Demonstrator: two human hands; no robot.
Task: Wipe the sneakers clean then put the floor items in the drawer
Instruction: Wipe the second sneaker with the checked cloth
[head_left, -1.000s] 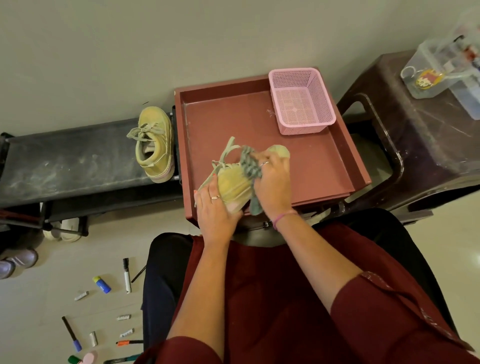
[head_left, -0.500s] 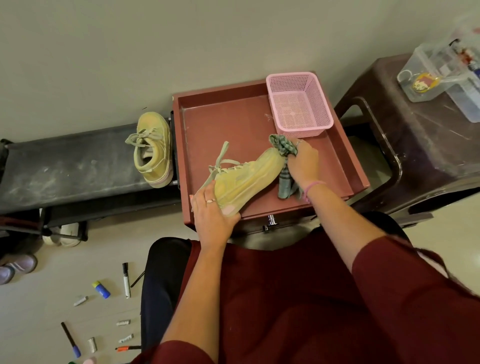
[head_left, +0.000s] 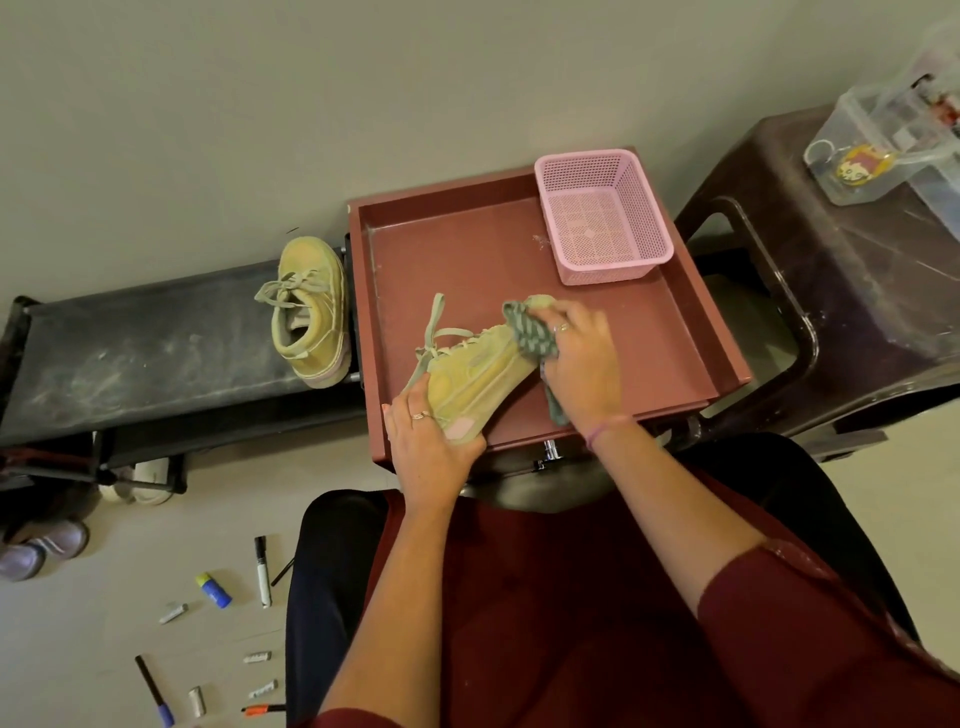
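Note:
My left hand (head_left: 428, 452) grips the heel of a yellow-green sneaker (head_left: 475, 371) held over the open maroon drawer (head_left: 691, 332). At the sneaker's toe, my right hand (head_left: 584, 364) holds a grey-green checked cloth (head_left: 530, 332) pressed against it. The second yellow-green sneaker (head_left: 311, 306) rests on the black shoe rack (head_left: 140, 353) to the left of the drawer. Markers, a glue stick (head_left: 214, 590) and several small items (head_left: 257, 657) lie scattered on the floor at lower left.
A pink mesh basket (head_left: 602, 213) stands in the drawer's far right corner. To the right is a dark brown plastic stool (head_left: 841, 291) with a clear plastic box (head_left: 883, 150) on top. Other shoes (head_left: 41, 548) sit under the rack at the left.
My right hand has wiped with the cloth from the middle of the sneaker out to its toe. The left hand has kept its hold on the heel.

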